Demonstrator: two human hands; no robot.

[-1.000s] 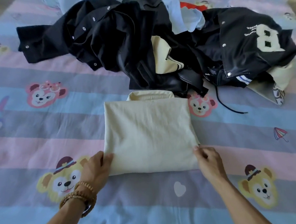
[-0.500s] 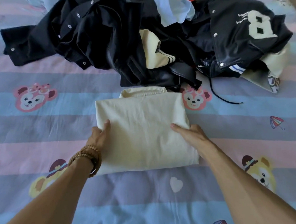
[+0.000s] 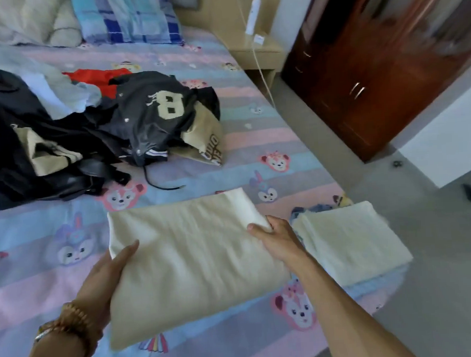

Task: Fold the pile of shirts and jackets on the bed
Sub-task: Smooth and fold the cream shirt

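While both hands grip its edges, soft cream folded shirt forms a rectangle.

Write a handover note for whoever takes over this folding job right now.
Left hand grips the left edge of the folded cream shirt; right hand pinches its upper right corner.
The shirt is held just above the striped cartoon-print bedsheet, beside the stack of folded cream garments at the bed's right edge.
Done: this shirt is folded.
Left: set it on the stack, then fold the dark pile of jackets and shirts.
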